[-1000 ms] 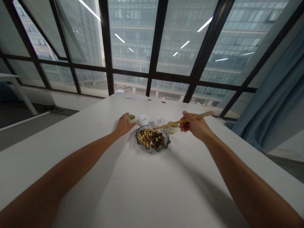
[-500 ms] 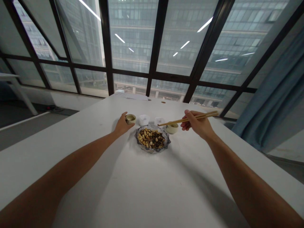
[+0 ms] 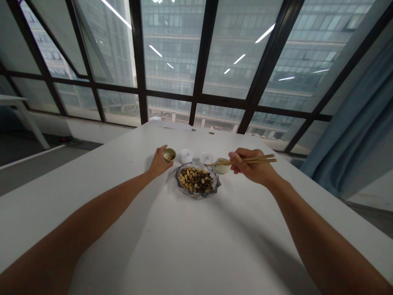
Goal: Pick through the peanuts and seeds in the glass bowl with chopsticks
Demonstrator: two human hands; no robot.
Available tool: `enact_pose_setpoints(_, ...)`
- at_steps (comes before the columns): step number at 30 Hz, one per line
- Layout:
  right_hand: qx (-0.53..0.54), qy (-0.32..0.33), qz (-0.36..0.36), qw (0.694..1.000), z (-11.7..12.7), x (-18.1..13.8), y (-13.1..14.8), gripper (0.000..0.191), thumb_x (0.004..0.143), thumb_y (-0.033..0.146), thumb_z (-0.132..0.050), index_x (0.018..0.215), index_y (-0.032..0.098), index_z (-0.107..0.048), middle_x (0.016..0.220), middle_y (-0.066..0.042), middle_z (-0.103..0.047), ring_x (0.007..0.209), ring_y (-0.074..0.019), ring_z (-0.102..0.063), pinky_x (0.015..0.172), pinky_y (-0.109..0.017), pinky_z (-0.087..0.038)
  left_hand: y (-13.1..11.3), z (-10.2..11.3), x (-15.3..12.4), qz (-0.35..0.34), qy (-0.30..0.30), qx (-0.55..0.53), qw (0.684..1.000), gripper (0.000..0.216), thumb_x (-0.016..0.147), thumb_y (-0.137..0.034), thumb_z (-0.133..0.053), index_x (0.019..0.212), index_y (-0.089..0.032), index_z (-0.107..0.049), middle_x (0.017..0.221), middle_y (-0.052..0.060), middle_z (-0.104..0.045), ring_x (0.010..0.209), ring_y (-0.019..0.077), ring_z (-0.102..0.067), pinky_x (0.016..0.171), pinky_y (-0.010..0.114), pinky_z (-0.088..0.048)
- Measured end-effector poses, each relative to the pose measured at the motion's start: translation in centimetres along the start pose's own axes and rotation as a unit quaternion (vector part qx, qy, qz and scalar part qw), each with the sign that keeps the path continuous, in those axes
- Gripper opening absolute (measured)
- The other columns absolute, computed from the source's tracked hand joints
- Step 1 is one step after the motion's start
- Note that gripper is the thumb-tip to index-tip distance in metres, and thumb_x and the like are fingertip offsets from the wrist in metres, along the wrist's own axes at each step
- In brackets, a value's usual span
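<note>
My left hand point(image 3: 159, 160) is wrapped round a small cup point(image 3: 166, 158), tilted so that a few pale bits show inside. A pair of wooden chopsticks point(image 3: 260, 159) is gripped in my right hand point(image 3: 250, 166). Their tips point left, over the far right rim of a grey, wavy-edged bowl point(image 3: 198, 196). This bowl holds a heap of mixed nuts and seeds point(image 3: 196, 179), paler on the left and darker on the right. Behind the chopsticks stands a second pale cup point(image 3: 222, 168), partly covered by them. I cannot make out anything between the chopstick tips.
Two small white dishes point(image 3: 186, 155) stand just beyond the bowl on the white table point(image 3: 184, 241). Papers point(image 3: 173, 125) lie at the table's far edge, below large windows. A blue curtain point(image 3: 346, 135) hangs on the right.
My right hand has moved slightly down and left, bringing the chopstick tips lower toward the bowl. The cup in my left hand is tilted more toward me, and its contents now show.
</note>
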State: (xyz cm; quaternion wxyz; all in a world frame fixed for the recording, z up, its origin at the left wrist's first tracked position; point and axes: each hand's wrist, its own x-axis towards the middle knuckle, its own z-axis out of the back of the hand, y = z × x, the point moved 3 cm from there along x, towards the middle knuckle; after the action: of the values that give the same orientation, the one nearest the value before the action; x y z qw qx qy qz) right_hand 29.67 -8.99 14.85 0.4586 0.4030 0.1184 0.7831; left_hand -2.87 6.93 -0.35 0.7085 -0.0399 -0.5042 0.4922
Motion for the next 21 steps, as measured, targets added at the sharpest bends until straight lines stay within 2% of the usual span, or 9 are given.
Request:
enact_pose_setpoints(5, 0.084, -0.064, -0.064, 0.992, 0.0, 0.4, -0.8, 0.067, 0.077, 0.084, -0.059, 0.065, 0.018, -0.060, 0.053, -0.008, -0.067, 0.040, -0.0149, -0.062, 0.037, -0.023, -0.047, 0.3, -0.1, 0.1, 0.076, 0.021, -0.012, 0.997, 0.088, 0.064, -0.032, -0.083, 0.141, -0.020, -0.042, 0.130, 0.013, -0.059, 0.118, 0.0286, -0.062, 0.104, 0.044, -0.050)
enact_pose_setpoints(8, 0.129, -0.077, -0.088, 0.985, 0.3, 0.6, -1.3, 0.068, 0.072, 0.085, -0.063, 0.065, 0.017, -0.060, 0.050, -0.007, -0.066, 0.037, -0.0150, -0.060, 0.034, -0.023, -0.046, 0.7, -0.1, 0.7, 0.129, 0.044, -0.007, 0.991, 0.089, 0.067, -0.036, -0.083, 0.143, -0.020, -0.040, 0.130, 0.013, -0.062, 0.114, 0.0263, -0.064, 0.100, 0.041, -0.052)
enact_pose_setpoints(12, 0.158, -0.091, -0.101, 0.978, 1.1, 0.8, -1.8, 0.067, 0.070, 0.084, -0.066, 0.065, 0.017, -0.061, 0.050, -0.007, -0.066, 0.036, -0.0152, -0.060, 0.033, -0.023, -0.047, 0.3, 0.0, 2.3, 0.172, 0.112, 0.081, 0.975, 0.090, 0.069, -0.042, -0.081, 0.144, -0.015, -0.039, 0.142, 0.022, -0.056, 0.127, 0.0313, -0.058, 0.105, 0.042, -0.048)
enact_pose_setpoints(14, 0.161, -0.095, -0.105, 0.977, 1.3, 0.8, -2.0, 0.067, 0.069, 0.084, -0.067, 0.065, 0.017, -0.061, 0.050, -0.007, -0.066, 0.037, -0.0152, -0.061, 0.033, -0.023, -0.047, -0.8, -0.1, 3.2, 0.162, 0.145, 0.142, 0.966, 0.093, 0.070, -0.051, -0.079, 0.146, -0.015, -0.039, 0.147, 0.024, -0.051, 0.135, 0.0369, -0.051, 0.109, 0.048, -0.044)
enact_pose_setpoints(16, 0.164, -0.097, -0.110, 0.976, 1.5, 0.8, -2.2, 0.067, 0.068, 0.084, -0.068, 0.065, 0.017, -0.061, 0.050, -0.007, -0.066, 0.037, -0.0153, -0.061, 0.033, -0.023, -0.047, -2.5, -0.5, 4.0, 0.112, 0.167, 0.183, 0.962, 0.089, 0.075, -0.060, -0.072, 0.147, -0.017, -0.040, 0.152, 0.022, -0.048, 0.139, 0.0394, -0.046, 0.114, 0.053, -0.037)
enact_pose_setpoints(19, 0.168, -0.099, -0.113, 0.974, 1.6, 0.9, -2.5, 0.068, 0.067, 0.085, -0.068, 0.065, 0.017, -0.061, 0.049, -0.007, -0.066, 0.036, -0.0152, -0.060, 0.032, -0.022, -0.046, -5.4, -2.0, 4.7, 0.035, 0.205, 0.222, 0.953, 0.082, 0.082, -0.060, -0.064, 0.148, -0.019, -0.039, 0.153, 0.018, -0.049, 0.144, 0.0374, -0.041, 0.121, 0.057, -0.021)
enact_pose_setpoints(21, 0.170, -0.101, -0.111, 0.974, 1.6, 0.9, -2.6, 0.068, 0.067, 0.085, -0.068, 0.064, 0.017, -0.061, 0.049, -0.007, -0.066, 0.036, -0.0150, -0.060, 0.032, -0.022, -0.046, -6.6, -3.1, 4.9, 0.021, 0.238, 0.228, 0.944, 0.077, 0.084, -0.055, -0.063, 0.148, -0.020, -0.039, 0.147, 0.017, -0.056, 0.142, 0.0360, -0.044, 0.122, 0.060, -0.014)
